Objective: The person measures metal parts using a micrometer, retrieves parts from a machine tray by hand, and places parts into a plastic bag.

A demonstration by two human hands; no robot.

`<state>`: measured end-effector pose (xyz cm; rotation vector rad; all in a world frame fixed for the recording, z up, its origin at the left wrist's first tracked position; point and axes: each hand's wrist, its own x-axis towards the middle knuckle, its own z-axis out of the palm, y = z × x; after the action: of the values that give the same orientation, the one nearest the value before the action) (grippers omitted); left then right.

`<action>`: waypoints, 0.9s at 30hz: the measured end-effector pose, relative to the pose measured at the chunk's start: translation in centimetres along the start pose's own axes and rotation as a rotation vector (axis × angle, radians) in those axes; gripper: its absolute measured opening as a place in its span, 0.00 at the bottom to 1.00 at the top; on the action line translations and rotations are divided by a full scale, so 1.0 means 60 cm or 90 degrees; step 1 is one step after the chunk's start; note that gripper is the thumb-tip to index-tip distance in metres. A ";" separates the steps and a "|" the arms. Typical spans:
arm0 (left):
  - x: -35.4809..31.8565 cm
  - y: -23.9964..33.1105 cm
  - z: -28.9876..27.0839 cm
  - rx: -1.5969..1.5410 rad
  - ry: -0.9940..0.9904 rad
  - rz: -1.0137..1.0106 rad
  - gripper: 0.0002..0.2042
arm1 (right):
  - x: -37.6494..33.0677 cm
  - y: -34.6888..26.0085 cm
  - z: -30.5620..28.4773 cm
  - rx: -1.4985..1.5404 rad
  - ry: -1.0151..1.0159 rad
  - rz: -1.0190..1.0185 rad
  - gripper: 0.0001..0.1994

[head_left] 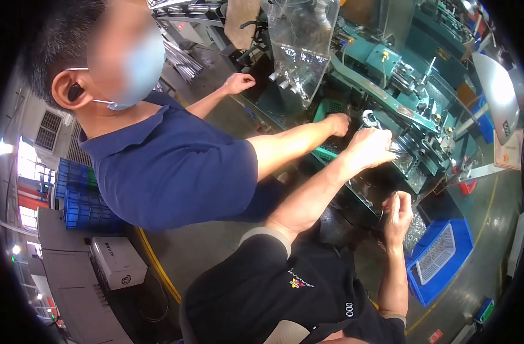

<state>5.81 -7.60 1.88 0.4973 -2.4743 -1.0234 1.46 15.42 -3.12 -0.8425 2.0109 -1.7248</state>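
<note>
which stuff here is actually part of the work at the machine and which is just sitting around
In use:
- left hand reaching into the green machine
- right hand pinching a small metal part
- co-worker's hand at the green basket

Lying about:
- blue tray on the floor
- stacked blue crates
- grey box

- grey workshop floor (480, 275) fills the lower right and centre of the frame, marked with a yellow line (159, 269).
- blue plastic crate (462, 252) stands on it at lower right, holding a white mesh tray (437, 261).
- stacked blue crates (81, 198) stand at left.
- green machine (388, 86) stands at upper right.
</note>
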 end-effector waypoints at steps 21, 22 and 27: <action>-0.080 -0.041 0.045 -0.075 -0.051 -0.138 0.13 | -0.007 0.011 0.018 -0.220 0.075 -0.073 0.07; -0.084 -0.043 0.048 -0.075 -0.051 -0.144 0.13 | -0.007 0.010 0.018 -0.216 0.077 -0.074 0.08; -0.090 -0.050 0.059 -0.107 -0.045 -0.165 0.13 | -0.008 0.007 0.017 -0.242 0.076 -0.065 0.08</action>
<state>9.12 -5.02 -3.86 0.7527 -2.3996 -1.3580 2.35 15.00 -3.76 -0.9929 2.4639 -1.4959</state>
